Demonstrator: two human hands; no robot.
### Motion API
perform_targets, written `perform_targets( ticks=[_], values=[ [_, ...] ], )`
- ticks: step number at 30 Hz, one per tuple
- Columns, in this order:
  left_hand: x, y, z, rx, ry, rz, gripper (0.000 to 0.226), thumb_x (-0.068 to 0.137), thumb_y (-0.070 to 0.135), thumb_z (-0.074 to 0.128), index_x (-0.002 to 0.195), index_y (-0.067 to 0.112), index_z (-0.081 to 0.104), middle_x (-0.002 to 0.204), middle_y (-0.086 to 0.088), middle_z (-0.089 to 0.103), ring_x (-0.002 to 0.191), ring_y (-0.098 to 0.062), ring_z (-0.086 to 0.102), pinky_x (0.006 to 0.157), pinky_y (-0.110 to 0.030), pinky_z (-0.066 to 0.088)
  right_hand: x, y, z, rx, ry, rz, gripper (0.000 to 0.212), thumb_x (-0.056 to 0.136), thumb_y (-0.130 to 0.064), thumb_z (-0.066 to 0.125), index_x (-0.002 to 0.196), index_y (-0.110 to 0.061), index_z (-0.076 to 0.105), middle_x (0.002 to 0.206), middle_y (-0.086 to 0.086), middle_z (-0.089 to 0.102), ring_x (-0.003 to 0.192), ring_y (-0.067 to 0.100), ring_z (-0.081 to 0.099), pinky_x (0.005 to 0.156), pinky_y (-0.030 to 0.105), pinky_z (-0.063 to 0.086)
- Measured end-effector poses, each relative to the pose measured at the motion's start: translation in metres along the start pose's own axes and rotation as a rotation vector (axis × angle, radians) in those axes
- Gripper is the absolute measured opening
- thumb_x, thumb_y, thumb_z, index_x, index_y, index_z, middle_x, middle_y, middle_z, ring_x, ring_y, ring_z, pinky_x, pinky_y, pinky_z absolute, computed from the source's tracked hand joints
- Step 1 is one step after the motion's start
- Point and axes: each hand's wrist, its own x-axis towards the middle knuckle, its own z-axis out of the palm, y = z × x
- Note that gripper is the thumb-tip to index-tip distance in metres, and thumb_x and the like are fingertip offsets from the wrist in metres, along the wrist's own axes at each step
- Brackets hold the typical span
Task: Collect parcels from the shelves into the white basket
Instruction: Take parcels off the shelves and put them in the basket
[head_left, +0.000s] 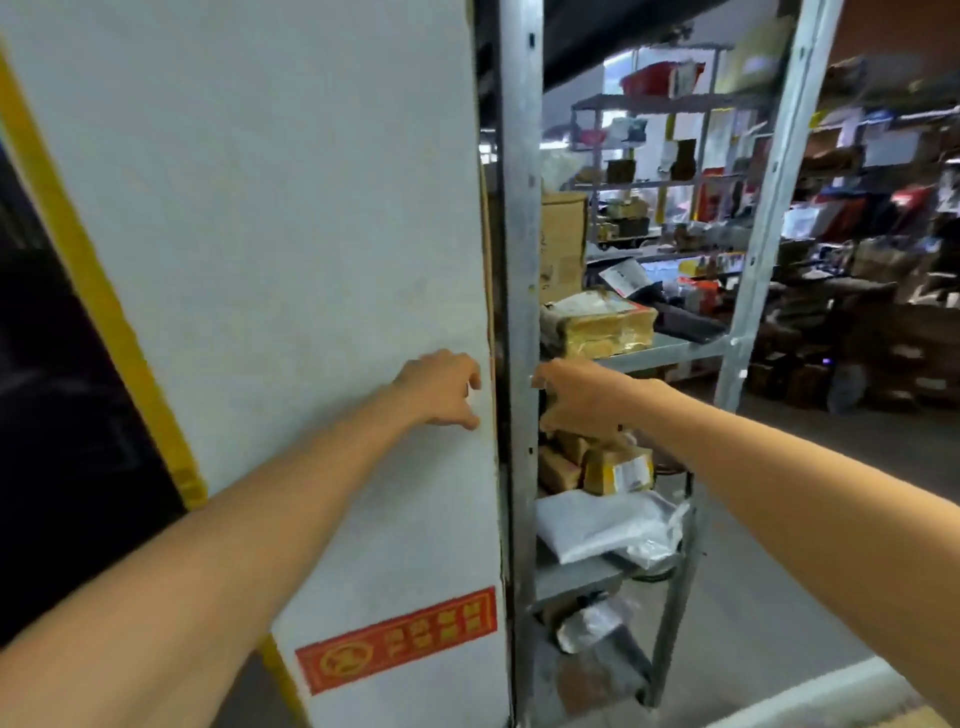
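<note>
Both arms reach forward at a metal rack (519, 249) that stands just beside a white panel (260, 208). The left hand (441, 387) is in front of the panel, near its right edge, with fingers curled and the thumb pointing towards that edge; I cannot tell whether it grips anything. The right hand (582, 397) is past the rack's front upright, just under the edge of the upper shelf (670, 345). Its back faces the camera and its fingers bend down onto a heap of small brown parcels (613, 465). The fingertips are hidden, so I cannot tell whether it pinches one or only touches

The parcels lie on the rack. A taped parcel (597, 325) sits on the upper shelf, with a tall carton (563, 239) behind it. The small brown ones are on the next level down, one of them with a white label. A white bag (602, 525) lies just in front of them, and a silver bag (592, 623) is on a lower level still

The panel has a red sticker (397, 639) low down and a yellow strip (88, 270) along its left side. Beyond the rack, across a grey floor (779, 545), stand more racks (675, 171), blurred and crowded with boxes and bags
</note>
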Motion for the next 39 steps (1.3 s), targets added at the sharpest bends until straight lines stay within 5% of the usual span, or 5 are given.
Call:
perform_targets(
  ticks=[5, 15, 21, 25, 39],
  values=[
    [-0.095, -0.097, -0.035, -0.038, 0.026, -0.273, 0.054, 0.075, 0.032, 0.076, 0.124, 0.024, 0.055, 0.116, 0.004, 0.061, 0.106, -0.018, 0.058, 0.084, -0.030, 0.047, 0.034, -0.128, 0.001, 0.000, -0.029, -0.211, 0.063, 0.084, -0.032, 0.071, 0.138, -0.017, 0.043, 0.135, 0.006, 0.049, 0.117, 0.026, 0.052, 0.087, 0.032, 0.045],
    [-0.300, -0.209, -0.088, -0.021, 0.133, -0.684, 0.056, 0.073, 0.038, 0.078, 0.123, 0.023, 0.058, 0.114, 0.002, 0.064, 0.104, -0.021, 0.060, 0.088, -0.039, 0.051, 0.016, -0.351, -0.003, 0.020, -0.014, -0.673, 0.054, 0.084, -0.024, 0.070, 0.133, -0.008, 0.050, 0.129, 0.012, 0.055, 0.113, 0.028, 0.055, 0.090, 0.035, 0.050],
    [-0.415, -0.241, -0.104, 0.156, 0.101, -0.936, 0.053, 0.072, 0.042, 0.077, 0.119, 0.026, 0.058, 0.110, 0.003, 0.063, 0.103, -0.023, 0.059, 0.077, -0.035, 0.049, -0.010, -0.463, -0.001, 0.083, -0.116, -0.949, 0.067, 0.081, -0.027, 0.076, 0.138, -0.010, 0.045, 0.133, 0.013, 0.051, 0.117, 0.029, 0.053, 0.097, 0.040, 0.048],
    [-0.478, -0.242, -0.112, 0.164, 0.092, -1.143, 0.053, 0.075, 0.039, 0.075, 0.122, 0.023, 0.057, 0.119, -0.001, 0.061, 0.112, -0.025, 0.055, 0.091, -0.039, 0.048, -0.021, -0.524, -0.002, 0.120, -0.124, -1.139, 0.060, 0.081, -0.026, 0.074, 0.133, -0.011, 0.048, 0.129, 0.012, 0.051, 0.111, 0.029, 0.055, 0.096, 0.044, 0.049],
    [-0.654, -0.126, -0.108, 0.230, 0.204, -1.883, 0.039, 0.076, 0.046, 0.075, 0.106, 0.028, 0.057, 0.103, 0.007, 0.062, 0.092, -0.016, 0.057, 0.079, -0.030, 0.052, -0.163, -0.651, 0.035, 0.150, -0.243, -1.797, 0.064, 0.080, -0.028, 0.073, 0.135, -0.013, 0.046, 0.130, 0.007, 0.053, 0.114, 0.023, 0.053, 0.096, 0.037, 0.048]
  ],
)
